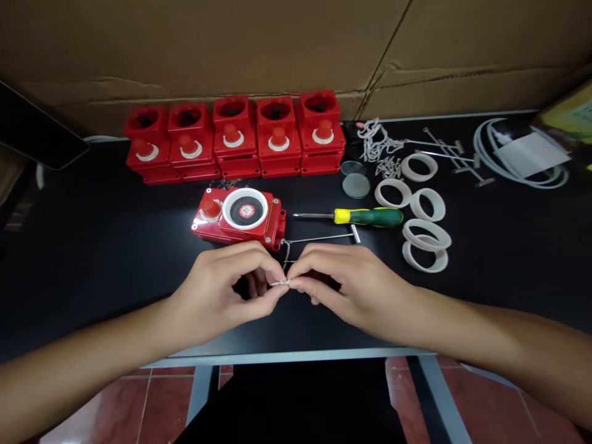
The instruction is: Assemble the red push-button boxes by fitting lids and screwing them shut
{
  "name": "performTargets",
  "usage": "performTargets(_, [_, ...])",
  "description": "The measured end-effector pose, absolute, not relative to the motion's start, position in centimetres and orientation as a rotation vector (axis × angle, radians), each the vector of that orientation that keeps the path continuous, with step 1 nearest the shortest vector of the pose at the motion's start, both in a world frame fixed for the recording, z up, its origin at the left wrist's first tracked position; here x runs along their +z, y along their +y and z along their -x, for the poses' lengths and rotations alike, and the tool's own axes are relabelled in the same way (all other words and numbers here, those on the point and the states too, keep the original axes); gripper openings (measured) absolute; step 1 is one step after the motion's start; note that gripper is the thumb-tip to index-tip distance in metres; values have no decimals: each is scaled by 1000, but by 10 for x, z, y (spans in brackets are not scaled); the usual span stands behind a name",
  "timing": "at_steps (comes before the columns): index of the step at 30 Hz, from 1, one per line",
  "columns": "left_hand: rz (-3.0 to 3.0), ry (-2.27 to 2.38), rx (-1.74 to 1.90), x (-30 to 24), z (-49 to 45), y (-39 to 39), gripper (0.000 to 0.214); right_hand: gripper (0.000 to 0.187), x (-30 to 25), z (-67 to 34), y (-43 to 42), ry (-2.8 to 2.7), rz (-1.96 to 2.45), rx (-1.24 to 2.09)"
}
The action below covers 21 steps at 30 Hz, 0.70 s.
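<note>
My left hand (235, 287) and my right hand (340, 280) meet near the front of the table, thumb and fingertips pinched. Between them they grip a short pale end of a thin chain (279, 283). Part of this chain runs up to the right end of a red call-point box (247, 219), just beyond my hands. That box lies flat, with a white ring around a dark disc and a red knob at its left. Beside it rests a small metal T-shaped hammer (324, 237); its rod end lies by the chain. My fingers hide how the chain is joined.
Several red boxes (235, 139) stand in a row at the back. A green and yellow screwdriver (370, 216), white rings (428, 203), glass discs (356, 185), screws (388, 167), tangled chains (377, 142) and more hammers (456, 154) lie to the right. A coiled white cable (485, 148) sits far right.
</note>
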<state>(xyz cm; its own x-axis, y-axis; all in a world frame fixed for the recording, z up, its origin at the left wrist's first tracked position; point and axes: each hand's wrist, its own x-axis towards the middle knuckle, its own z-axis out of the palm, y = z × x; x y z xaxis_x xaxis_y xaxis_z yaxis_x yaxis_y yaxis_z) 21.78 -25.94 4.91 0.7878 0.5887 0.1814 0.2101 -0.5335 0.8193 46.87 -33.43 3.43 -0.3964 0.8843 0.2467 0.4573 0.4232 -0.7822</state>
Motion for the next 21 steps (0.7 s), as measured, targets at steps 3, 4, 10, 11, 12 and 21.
performTargets(3, [-2107,621,551,49,-217,-261,6,8,33,-468,-335,-2015,1148,799])
performTargets(4, [-2114,630,555,48,-217,-261,6,8,33,-468,-336,-2014,1147,796])
performTargets(10, [-2139,628,574,48,-219,-261,10,11,40,-468,-336,-1982,1145,899])
performTargets(11, [-2134,630,569,48,-219,-261,11,13,41,-468,-335,-1960,1152,947])
performTargets(12, [-2129,630,564,48,-219,-262,11,15,41,-468,-335,-1933,1160,999])
performTargets(21, [-2182,545,628,45,-216,-262,11,20,46,-467,-331,-1663,1193,1374])
